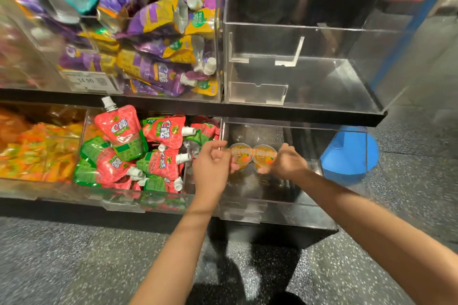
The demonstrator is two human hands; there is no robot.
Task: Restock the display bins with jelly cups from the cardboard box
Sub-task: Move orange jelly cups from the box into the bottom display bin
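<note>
Two orange jelly cups sit side by side over the lower right clear bin (292, 208). My left hand (213, 163) grips the left jelly cup (240, 153) with curled fingers. My right hand (287, 162) grips the right jelly cup (264, 155) the same way. Both cups are upright, lids up, inside the bin's opening, and I cannot tell whether they touch its floor. The bin holds nothing else that I can see. The cardboard box is out of view.
Above it stands an empty clear bin (304, 77). Left of my hands is a bin of red and green spouted pouches (138, 153), with purple and yellow pouches (158, 39) above. A blue object (349, 156) stands on the speckled floor at right.
</note>
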